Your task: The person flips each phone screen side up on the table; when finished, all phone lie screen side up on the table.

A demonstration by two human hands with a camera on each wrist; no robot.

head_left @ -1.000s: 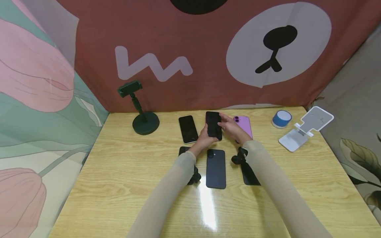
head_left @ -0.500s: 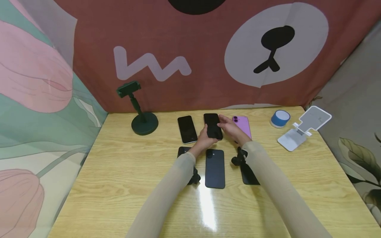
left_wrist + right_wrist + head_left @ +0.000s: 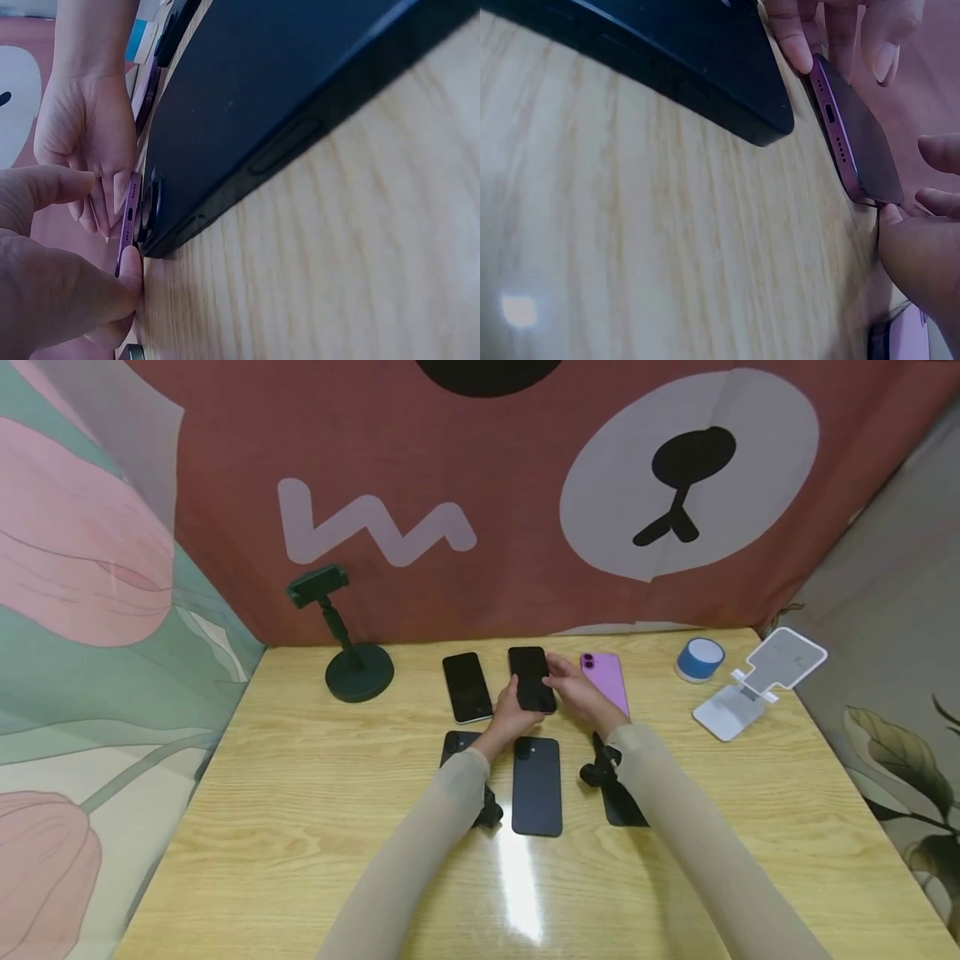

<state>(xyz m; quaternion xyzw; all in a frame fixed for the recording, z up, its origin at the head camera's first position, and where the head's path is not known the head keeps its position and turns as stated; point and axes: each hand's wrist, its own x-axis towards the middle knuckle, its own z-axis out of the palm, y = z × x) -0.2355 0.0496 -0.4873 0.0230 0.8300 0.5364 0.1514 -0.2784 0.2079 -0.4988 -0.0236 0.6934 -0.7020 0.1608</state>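
A smartphone [image 3: 532,680] with a purple frame lies screen up at the back middle of the table, between the two hands. My left hand [image 3: 513,713] is at its lower left; in the left wrist view a fingertip [image 3: 131,270] touches the frame while another digit stands apart above it. On the phone's right side is my right hand [image 3: 581,687], its fingertips [image 3: 891,214] against the edge and its other digits loosely extended. The right wrist view shows the charging port of the purple phone frame [image 3: 836,127]. Both hands' fingers look relaxed.
A black phone [image 3: 467,687] lies left and a lilac phone [image 3: 606,677] right. In front lie a dark-blue phone [image 3: 537,787] and two more phones, partly under the arms. A green stand [image 3: 359,672], a blue-and-white cylinder [image 3: 700,660] and a white folding stand [image 3: 729,712] flank them.
The phone between the hands has come down and turned slightly to lie among the others. Both hands have loosened around it, and the right fingers have drawn back a little from its face.
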